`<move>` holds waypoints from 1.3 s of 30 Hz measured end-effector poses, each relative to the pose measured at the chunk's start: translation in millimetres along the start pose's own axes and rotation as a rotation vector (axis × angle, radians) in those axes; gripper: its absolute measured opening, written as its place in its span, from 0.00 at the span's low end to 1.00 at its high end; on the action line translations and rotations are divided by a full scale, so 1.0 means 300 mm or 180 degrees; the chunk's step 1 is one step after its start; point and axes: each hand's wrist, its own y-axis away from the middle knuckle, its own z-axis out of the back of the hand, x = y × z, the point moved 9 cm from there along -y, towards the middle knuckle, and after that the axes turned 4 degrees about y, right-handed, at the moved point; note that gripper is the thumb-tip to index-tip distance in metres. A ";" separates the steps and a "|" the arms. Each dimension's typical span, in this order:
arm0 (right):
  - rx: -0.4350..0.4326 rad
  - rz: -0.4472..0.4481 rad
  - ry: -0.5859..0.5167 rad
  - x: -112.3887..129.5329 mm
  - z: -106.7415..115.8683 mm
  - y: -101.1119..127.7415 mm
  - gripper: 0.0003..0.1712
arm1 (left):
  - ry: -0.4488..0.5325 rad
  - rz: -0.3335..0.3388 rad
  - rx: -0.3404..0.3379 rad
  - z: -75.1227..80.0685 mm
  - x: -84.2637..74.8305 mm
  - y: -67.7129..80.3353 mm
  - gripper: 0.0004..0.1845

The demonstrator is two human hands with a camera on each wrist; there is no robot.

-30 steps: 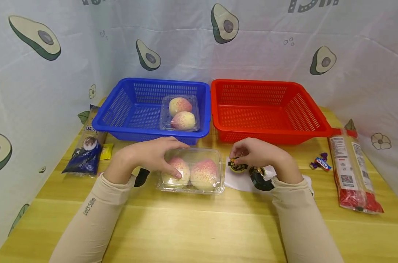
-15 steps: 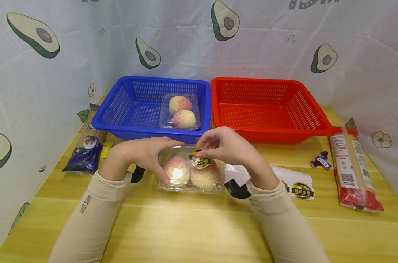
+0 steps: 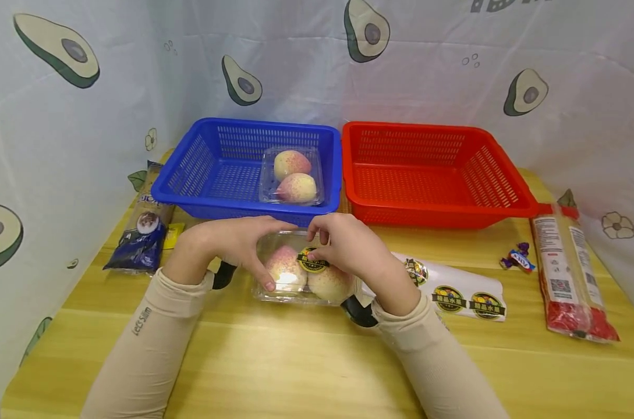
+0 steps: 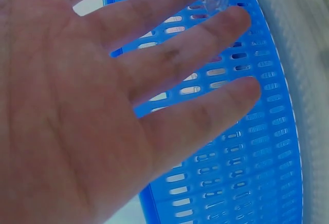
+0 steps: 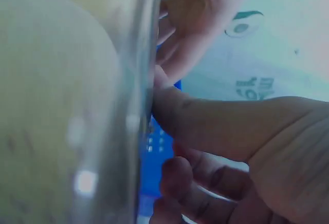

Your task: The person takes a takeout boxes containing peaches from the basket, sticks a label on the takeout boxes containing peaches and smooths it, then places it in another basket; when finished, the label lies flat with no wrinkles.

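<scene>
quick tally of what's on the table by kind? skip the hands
Baskets: 2, blue and red
Clear fruit boxes: 2, one in the blue basket, one on the table
Round stickers: 4, one on the table box, three on the sheet
Sticker sheet: 1
Snack packs: 2, dark blue and red
Wrapped candy: 1
Yellow packet: 1
Total: 13

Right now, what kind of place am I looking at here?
Probably a staged tabletop set for sorting or labelling goods, not a real shop: a wooden table curtained by an avocado-print cloth, a blue basket beside a red basket, and a sticker sheet.
</scene>
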 end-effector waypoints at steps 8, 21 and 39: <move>0.0286 0.0640 -0.0108 0.066 -0.023 0.015 0.04 | 0.0049 0.0039 0.0000 0.005 0.011 0.008 0.63; 0.0463 0.0513 -0.0140 -0.010 0.003 0.018 0.08 | 0.0075 0.0173 0.0029 0.007 0.012 0.002 0.64; 0.0887 0.0685 -0.0800 -0.164 -0.004 0.053 0.23 | -0.0340 -0.0293 -0.0519 0.078 -0.043 0.080 0.52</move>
